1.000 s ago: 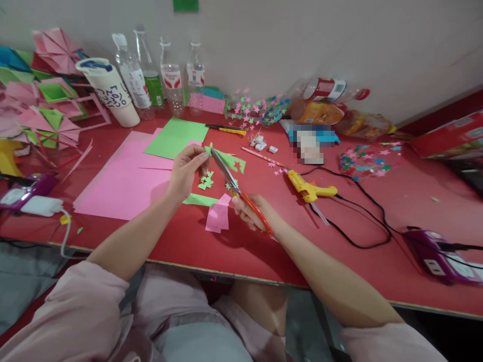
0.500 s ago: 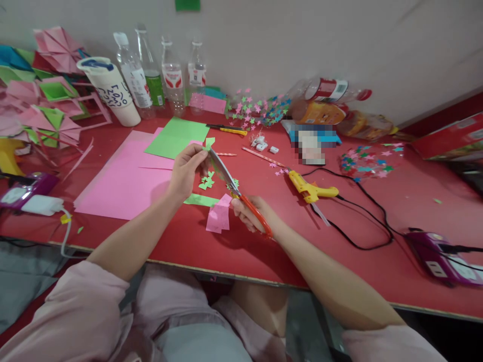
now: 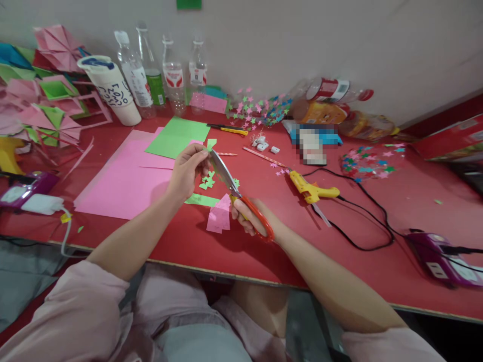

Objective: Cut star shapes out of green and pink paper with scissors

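My left hand [image 3: 190, 168] pinches a small piece of light green paper [image 3: 212, 144] above the table. In my right hand [image 3: 251, 213] is a pair of scissors [image 3: 259, 218] with red-orange handles, my fingers wrapped through the loops. Their blades point up and left, with the tips at the green paper by my left fingertips. Below the blades lie small green paper cut-outs [image 3: 207, 180]. A green paper strip [image 3: 202, 199] and pink paper pieces [image 3: 219, 216] rest on the table between my hands.
Pink sheets [image 3: 116, 181] and a green sheet [image 3: 177, 137] lie at left. A yellow glue gun [image 3: 311, 188] with a black cable is at right. A box cutter [image 3: 232, 130], bottles [image 3: 173, 80] and a white tumbler [image 3: 113, 93] stand or lie farther back. Purple power strips [image 3: 439, 256] sit at the sides.
The scissors have rotated slightly in my right hand, so the handle loops show wider and the thumb is more visible. My left hand has hardly moved.
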`<state>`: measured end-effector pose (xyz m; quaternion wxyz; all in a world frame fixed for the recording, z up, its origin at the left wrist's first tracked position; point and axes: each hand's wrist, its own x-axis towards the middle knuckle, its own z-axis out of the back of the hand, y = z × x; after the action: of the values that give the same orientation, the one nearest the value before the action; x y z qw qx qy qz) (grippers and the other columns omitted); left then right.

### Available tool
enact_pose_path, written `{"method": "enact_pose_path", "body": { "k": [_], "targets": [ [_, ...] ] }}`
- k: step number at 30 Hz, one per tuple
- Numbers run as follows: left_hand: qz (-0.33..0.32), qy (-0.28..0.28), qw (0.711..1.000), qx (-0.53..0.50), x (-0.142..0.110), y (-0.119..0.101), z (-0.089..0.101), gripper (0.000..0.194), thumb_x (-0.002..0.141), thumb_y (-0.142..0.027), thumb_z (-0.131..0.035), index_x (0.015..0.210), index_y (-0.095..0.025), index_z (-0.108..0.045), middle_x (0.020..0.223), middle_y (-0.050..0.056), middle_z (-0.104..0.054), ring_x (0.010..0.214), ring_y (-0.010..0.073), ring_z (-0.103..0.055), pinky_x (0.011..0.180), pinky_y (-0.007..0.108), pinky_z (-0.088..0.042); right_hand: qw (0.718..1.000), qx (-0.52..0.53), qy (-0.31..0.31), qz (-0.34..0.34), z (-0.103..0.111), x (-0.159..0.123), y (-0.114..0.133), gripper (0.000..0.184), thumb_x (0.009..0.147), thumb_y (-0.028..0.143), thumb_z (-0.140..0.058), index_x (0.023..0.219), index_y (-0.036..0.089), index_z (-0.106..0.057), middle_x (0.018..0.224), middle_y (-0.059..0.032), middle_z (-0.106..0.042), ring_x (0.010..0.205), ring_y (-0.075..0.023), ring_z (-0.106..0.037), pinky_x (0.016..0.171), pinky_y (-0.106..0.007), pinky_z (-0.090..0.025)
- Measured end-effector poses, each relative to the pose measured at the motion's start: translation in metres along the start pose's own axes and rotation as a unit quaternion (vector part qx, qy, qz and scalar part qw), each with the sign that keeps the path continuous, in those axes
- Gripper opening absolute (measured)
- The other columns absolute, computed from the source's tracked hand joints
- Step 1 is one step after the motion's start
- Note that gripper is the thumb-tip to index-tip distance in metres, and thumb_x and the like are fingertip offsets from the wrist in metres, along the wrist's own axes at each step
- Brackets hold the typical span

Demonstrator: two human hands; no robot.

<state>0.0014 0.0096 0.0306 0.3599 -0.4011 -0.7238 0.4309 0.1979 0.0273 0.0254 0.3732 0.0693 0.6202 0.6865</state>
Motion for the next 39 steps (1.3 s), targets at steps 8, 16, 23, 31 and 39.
{"method": "enact_pose_path", "body": {
  "k": [8,16,23,31,39],
  "targets": [
    [0.005,-0.001,1.000,0.020,0.000,0.000,0.000,0.008,0.076,-0.019,-0.053,0.067,-0.019,-0.052,0.050,-0.006,-0.053,0.039,0.0017,-0.045,0.037,0.014,-0.035,1.000,-0.001,-0.015,-0.011,0.000,0.002,-0.001,0.051,0.078,0.067,-0.046,0.062,0.019,-0.046,0.033,0.0082,-0.037,0.026,-0.0057,-0.035,0.032,-0.020,-0.034],
    [0.010,0.005,1.000,0.006,-0.001,0.001,0.000,0.008,0.075,-0.019,-0.052,0.067,-0.018,-0.053,0.050,-0.006,-0.053,0.038,0.0015,-0.045,0.037,0.013,-0.035,1.000,0.006,-0.019,-0.015,-0.002,0.000,0.000,0.051,0.078,0.067,-0.046,0.060,0.020,-0.043,0.032,0.0092,-0.035,0.024,-0.0055,-0.033,0.029,-0.019,-0.033],
    [0.006,0.000,1.000,0.015,-0.001,-0.001,0.000,0.009,0.076,-0.020,-0.054,0.067,-0.018,-0.052,0.050,-0.006,-0.052,0.039,0.0017,-0.045,0.037,0.014,-0.035,0.999,-0.013,-0.027,-0.026,-0.002,0.000,0.003,0.050,0.075,0.066,-0.051,0.059,0.020,-0.042,0.031,0.0096,-0.033,0.023,-0.0062,-0.033,0.026,-0.019,-0.030],
    [-0.008,-0.008,1.000,0.010,0.001,0.001,0.001,0.011,0.076,-0.022,-0.054,0.066,-0.018,-0.051,0.049,-0.006,-0.053,0.038,0.0018,-0.045,0.038,0.015,-0.035,0.998,-0.034,-0.027,-0.040,0.000,0.000,0.006,0.049,0.081,0.063,-0.046,0.057,0.020,-0.042,0.032,0.0080,-0.033,0.024,-0.0069,-0.035,0.027,-0.020,-0.032],
    [-0.034,-0.005,0.999,0.030,0.000,0.000,0.001,0.009,0.076,-0.019,-0.051,0.066,-0.019,-0.050,0.048,-0.006,-0.051,0.039,0.0021,-0.044,0.038,0.015,-0.033,0.998,-0.029,-0.022,-0.052,0.000,-0.002,0.009,0.048,0.080,0.062,-0.049,0.057,0.020,-0.040,0.033,0.0090,-0.032,0.024,-0.0058,-0.033,0.026,-0.019,-0.031]
  ]
}}
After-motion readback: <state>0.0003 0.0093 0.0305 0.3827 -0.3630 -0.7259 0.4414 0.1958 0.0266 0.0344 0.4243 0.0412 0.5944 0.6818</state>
